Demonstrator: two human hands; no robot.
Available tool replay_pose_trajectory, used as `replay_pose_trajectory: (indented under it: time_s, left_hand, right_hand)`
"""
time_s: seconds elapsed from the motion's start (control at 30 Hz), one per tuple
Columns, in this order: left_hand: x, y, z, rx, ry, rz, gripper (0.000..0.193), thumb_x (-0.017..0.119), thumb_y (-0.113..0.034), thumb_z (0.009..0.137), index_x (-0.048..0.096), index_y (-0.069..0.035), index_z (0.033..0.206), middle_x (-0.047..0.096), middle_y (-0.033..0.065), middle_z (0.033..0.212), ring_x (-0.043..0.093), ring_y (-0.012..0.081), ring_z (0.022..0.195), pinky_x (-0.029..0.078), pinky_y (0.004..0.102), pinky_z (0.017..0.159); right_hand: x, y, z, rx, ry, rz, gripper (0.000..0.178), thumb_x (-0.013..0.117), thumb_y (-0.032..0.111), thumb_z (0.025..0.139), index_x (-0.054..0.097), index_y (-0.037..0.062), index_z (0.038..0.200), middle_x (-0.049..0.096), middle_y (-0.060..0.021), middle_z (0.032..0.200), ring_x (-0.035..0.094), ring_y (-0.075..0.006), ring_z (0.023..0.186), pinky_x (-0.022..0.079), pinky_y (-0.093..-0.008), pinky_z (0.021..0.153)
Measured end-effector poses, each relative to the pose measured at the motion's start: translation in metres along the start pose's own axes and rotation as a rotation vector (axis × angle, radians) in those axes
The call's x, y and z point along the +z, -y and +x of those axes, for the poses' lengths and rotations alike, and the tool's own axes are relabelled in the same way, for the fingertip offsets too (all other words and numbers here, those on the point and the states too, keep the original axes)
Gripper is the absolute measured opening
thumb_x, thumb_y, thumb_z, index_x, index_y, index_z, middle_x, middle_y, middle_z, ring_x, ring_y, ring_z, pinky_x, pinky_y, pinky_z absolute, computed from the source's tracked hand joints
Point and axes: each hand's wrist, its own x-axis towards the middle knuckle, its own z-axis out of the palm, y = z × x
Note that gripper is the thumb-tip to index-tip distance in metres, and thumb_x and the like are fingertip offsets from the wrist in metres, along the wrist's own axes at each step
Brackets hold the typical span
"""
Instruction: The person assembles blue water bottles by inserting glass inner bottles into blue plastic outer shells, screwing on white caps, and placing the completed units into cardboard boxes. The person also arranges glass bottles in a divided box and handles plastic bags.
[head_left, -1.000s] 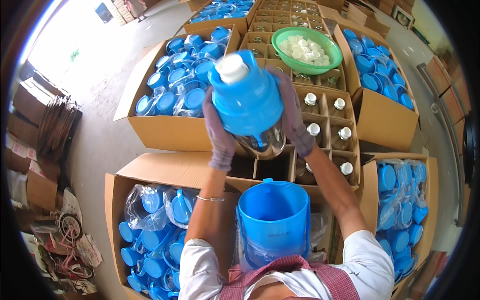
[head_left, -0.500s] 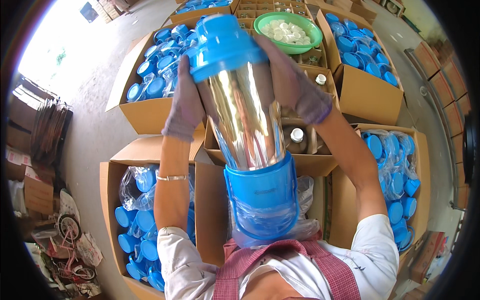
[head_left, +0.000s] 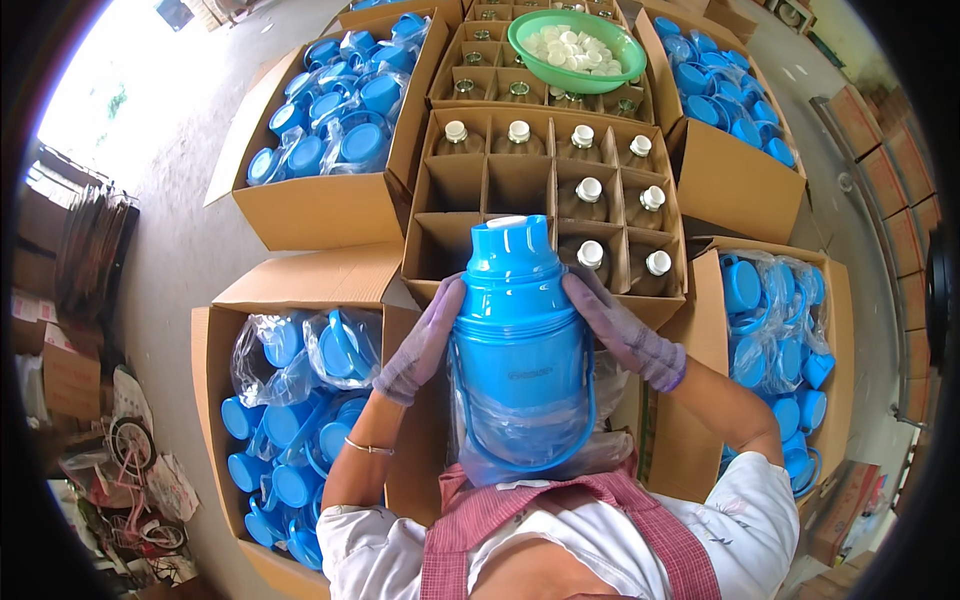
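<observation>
**Blue flask clasped between both gloved hands, upright over the lap**

Held upright at the centre of the view: a blue plastic thermos flask [head_left: 520, 345], cap end up, base down against the chest and the pink checked apron [head_left: 560, 520]. Left hand [head_left: 425, 345] in a purple-grey knit glove, pressed flat against the flask's left shoulder, fingers [head_left: 445, 300] curled round the neck. Right hand [head_left: 625, 335], gloved alike, wrapped round the right shoulder, fingertips just under the cap. Both grips closed on the flask, one from each side. Thin bracelet [head_left: 368, 448] on the left wrist. Clear plastic wrap [head_left: 600, 400] bunched round the flask's lower half, a blue carrying handle [head_left: 585, 420] looping down the side.

Just behind the flask: a cardboard carton with dividers [head_left: 480, 190], several cells filled with silvery glass liners [head_left: 585, 195] topped with white stoppers, nearer cells on the left bare. Beyond that, a green bowl of white stoppers [head_left: 578, 45] resting on a second divided carton. At upper left, a box of blue parts in bags [head_left: 335, 120]; at lower left, beside the left forearm, another box of bagged blue parts [head_left: 290, 420]. At upper right and lower right, two more boxes of blue pieces [head_left: 735, 110] [head_left: 770, 340]. Grey concrete floor [head_left: 170, 230] between the cartons.
</observation>
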Motion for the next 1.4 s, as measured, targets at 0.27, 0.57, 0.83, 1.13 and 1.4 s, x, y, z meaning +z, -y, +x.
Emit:
replay_pose_trajectory:
  time_s: [0.27,0.57,0.83,1.13,1.4]
  left_hand:
    - [-0.018,0.016,0.027,0.239,0.171,-0.004,0.078,0.061,-0.042,0.095,0.023,-0.002,0.150,0.033,0.0167,0.150,0.034,0.0238,0.136,0.030,0.0353,0.113]
    - [0.039,-0.006,-0.015,0.169,-0.327,0.690,0.083,0.050,-0.051,0.096,0.024,0.009,0.146,0.049,0.0316,0.131,0.052,0.0410,0.121,0.043,0.0400,0.102]
    - [-0.029,0.109,0.055,0.567,0.100,0.264,0.067,0.043,-0.038,0.103,0.015,-0.009,0.155,0.029,0.0189,0.155,0.033,0.0303,0.142,0.029,0.0431,0.117]
    - [0.045,0.047,0.008,0.251,0.373,-0.931,0.053,0.053,-0.037,0.100,0.044,-0.007,0.143,0.056,0.0106,0.137,0.057,0.0204,0.120,0.044,0.0366,0.107]
    - [0.047,0.024,-0.040,-0.178,-0.167,-0.034,0.043,0.061,-0.034,0.096,0.061,0.000,0.122,0.069,0.0098,0.103,0.064,0.0184,0.095,0.052,0.0336,0.085]
  right_hand:
    - [0.005,0.044,0.063,-0.261,0.074,-0.101,0.095,0.065,0.060,0.086,0.029,-0.0022,0.148,0.043,-0.0198,0.143,0.043,-0.0262,0.131,0.037,-0.0363,0.108]
    - [0.012,-0.020,0.101,-0.449,0.303,0.161,0.092,0.065,0.066,0.079,0.041,0.0017,0.141,0.053,-0.0123,0.130,0.054,-0.0228,0.115,0.044,-0.0378,0.099]
    - [0.004,0.002,0.074,-0.469,-0.138,-0.168,0.082,0.072,0.044,0.081,0.040,0.0005,0.142,0.052,-0.0116,0.120,0.052,-0.0204,0.107,0.043,-0.0337,0.095]
    - [-0.007,0.070,0.026,-0.411,0.355,-0.166,0.098,0.083,0.060,0.056,0.059,-0.0040,0.126,0.057,-0.0115,0.121,0.055,-0.0217,0.111,0.044,-0.0354,0.094]
    - [-0.016,0.087,-0.048,-0.612,-0.094,-0.626,0.058,0.066,0.047,0.080,0.067,0.0016,0.116,0.066,-0.0189,0.112,0.062,-0.0313,0.106,0.045,-0.0408,0.096]
